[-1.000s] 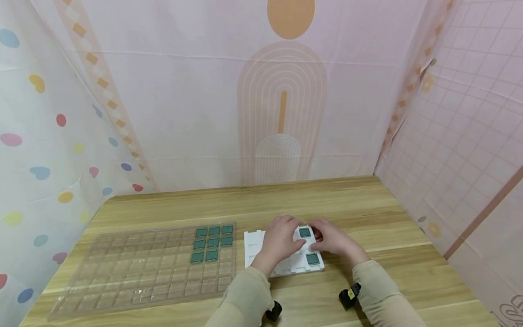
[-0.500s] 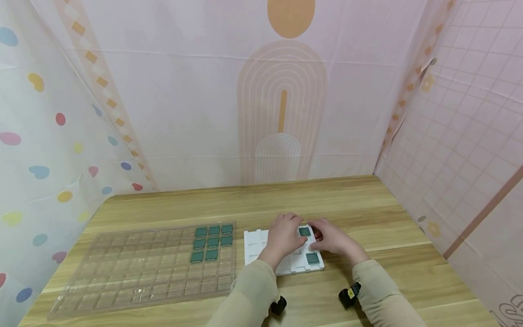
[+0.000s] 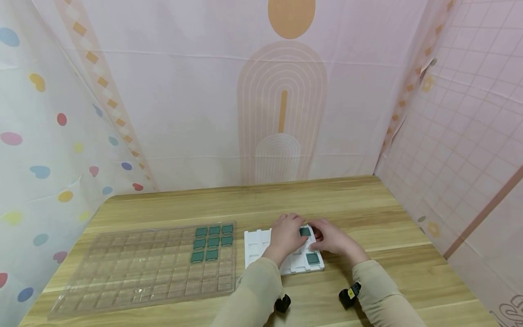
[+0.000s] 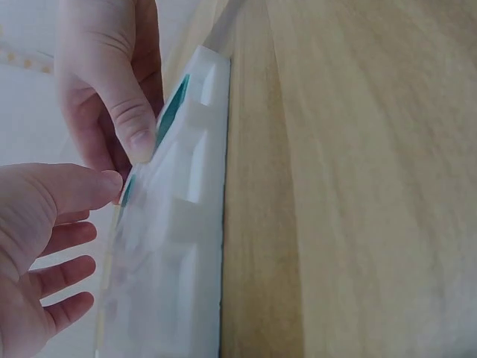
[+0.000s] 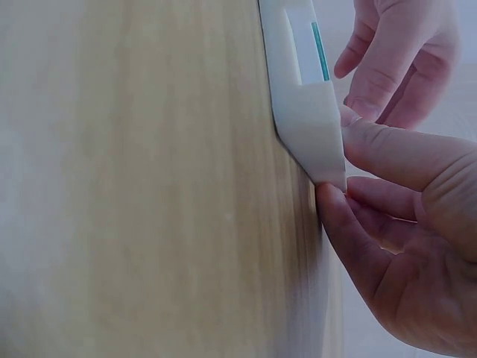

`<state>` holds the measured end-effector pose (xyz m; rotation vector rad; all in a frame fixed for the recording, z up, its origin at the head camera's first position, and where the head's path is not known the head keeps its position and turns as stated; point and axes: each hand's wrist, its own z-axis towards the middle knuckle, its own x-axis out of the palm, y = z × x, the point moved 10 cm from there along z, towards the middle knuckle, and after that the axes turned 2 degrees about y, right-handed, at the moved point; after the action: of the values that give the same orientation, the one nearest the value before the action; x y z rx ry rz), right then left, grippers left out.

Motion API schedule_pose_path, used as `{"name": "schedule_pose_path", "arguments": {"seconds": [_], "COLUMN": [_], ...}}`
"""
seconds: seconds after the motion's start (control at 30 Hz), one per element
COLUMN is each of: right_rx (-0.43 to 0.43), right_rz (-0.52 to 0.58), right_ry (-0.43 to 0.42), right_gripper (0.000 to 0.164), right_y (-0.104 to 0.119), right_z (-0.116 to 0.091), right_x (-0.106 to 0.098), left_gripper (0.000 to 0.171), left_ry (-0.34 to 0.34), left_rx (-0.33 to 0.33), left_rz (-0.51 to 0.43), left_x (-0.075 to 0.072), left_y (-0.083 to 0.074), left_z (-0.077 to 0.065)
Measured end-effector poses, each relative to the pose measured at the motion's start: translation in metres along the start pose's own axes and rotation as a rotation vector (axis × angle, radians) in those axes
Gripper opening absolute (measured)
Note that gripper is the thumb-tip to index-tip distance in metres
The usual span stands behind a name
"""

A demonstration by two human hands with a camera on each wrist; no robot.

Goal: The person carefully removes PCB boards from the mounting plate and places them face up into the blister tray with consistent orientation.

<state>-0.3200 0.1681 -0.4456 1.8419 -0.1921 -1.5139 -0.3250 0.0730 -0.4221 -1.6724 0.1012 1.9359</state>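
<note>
My left hand point(image 3: 287, 237) is over a white compartmented tray point(image 3: 256, 238). Its thumb tip touches or hovers at a small green square chip point(image 3: 305, 231) in the far right pocket; contact is unclear. In the left wrist view its other visible fingers are loosely bent and spread. Pinching the tray's right edge between thumb and fingers is my right hand point(image 3: 334, 238), also seen in the right wrist view. A second green chip point(image 3: 313, 258) lies in the near right pocket. The left hand hides part of the tray's middle.
A large clear plastic tray point(image 3: 135, 259) with many pockets lies on the left of the wooden table point(image 3: 367, 204). Several green chips point(image 3: 213, 242) sit in its right-hand pockets. Patterned cloth hangs around the table's back and sides.
My left hand has shifted slightly right and away from me, toward the far right chip, uncovering more of the tray's left part. The right hand keeps its place on the tray's edge.
</note>
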Motion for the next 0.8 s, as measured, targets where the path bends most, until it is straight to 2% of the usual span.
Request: {"name": "schedule_pose_path", "arguments": {"seconds": [0.47, 0.8], "right_rx": [0.001, 0.003], "right_rz": [0.002, -0.008], "right_ry": [0.001, 0.001], "right_gripper": [0.065, 0.065], "right_y": [0.0005, 0.001], "right_z": [-0.0004, -0.0008], "right_x": [-0.0008, -0.0011], "left_gripper": [0.038, 0.031], "left_ry": [0.033, 0.031], "left_rx": [-0.008, -0.013], "left_rz": [0.06, 0.095], "left_x": [0.0091, 0.0098], "left_y": [-0.0007, -0.0026], "left_z": [0.0054, 0.0076]}}
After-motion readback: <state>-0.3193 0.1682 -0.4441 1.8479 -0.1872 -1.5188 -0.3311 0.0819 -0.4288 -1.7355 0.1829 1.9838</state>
